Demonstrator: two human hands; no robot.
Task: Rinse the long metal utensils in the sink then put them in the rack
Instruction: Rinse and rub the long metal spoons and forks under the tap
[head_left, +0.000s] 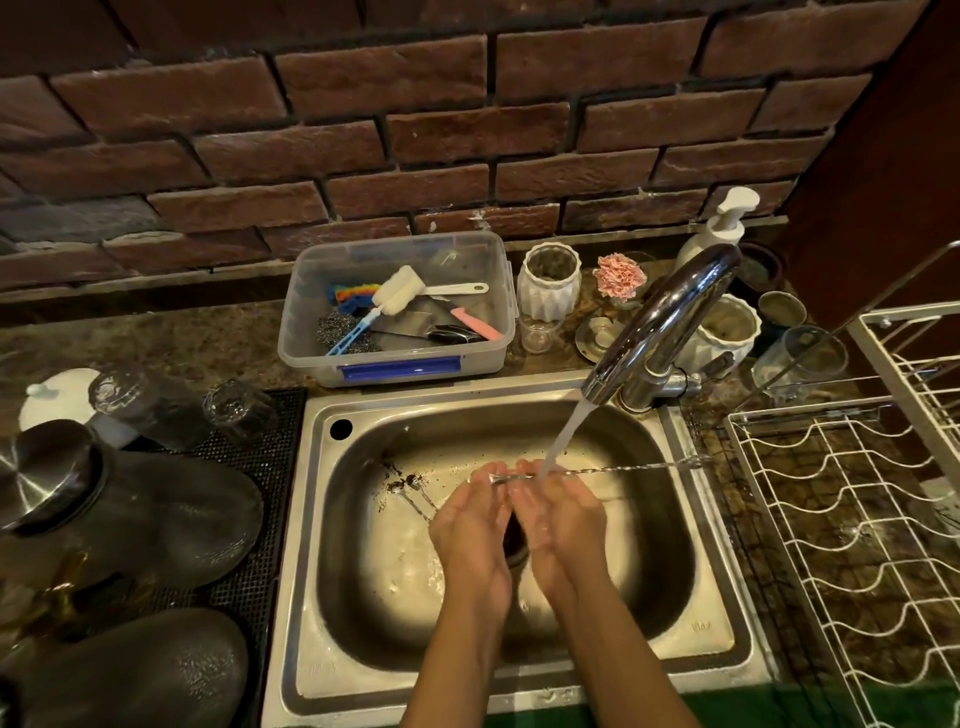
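Both hands are over the steel sink (322, 519), under running water from the chrome tap (670, 317). My left hand (470, 525) and my right hand (558, 514) together pinch one end of a long twisted metal utensil (634, 467), which lies level and reaches right past the sink's rim. The stream lands on it beside my right fingers. More thin metal utensils (415, 491) lie on the sink floor left of my hands, among dark specks. The white wire rack (831, 519) stands to the right of the sink.
A clear plastic box (395, 364) with brushes, a scourer and a pink-handled knife sits behind the sink. White jars, a soap pump (719, 228) and glasses crowd the back right. Upturned glasses and dark vessels stand on a black mat (270, 467) at left.
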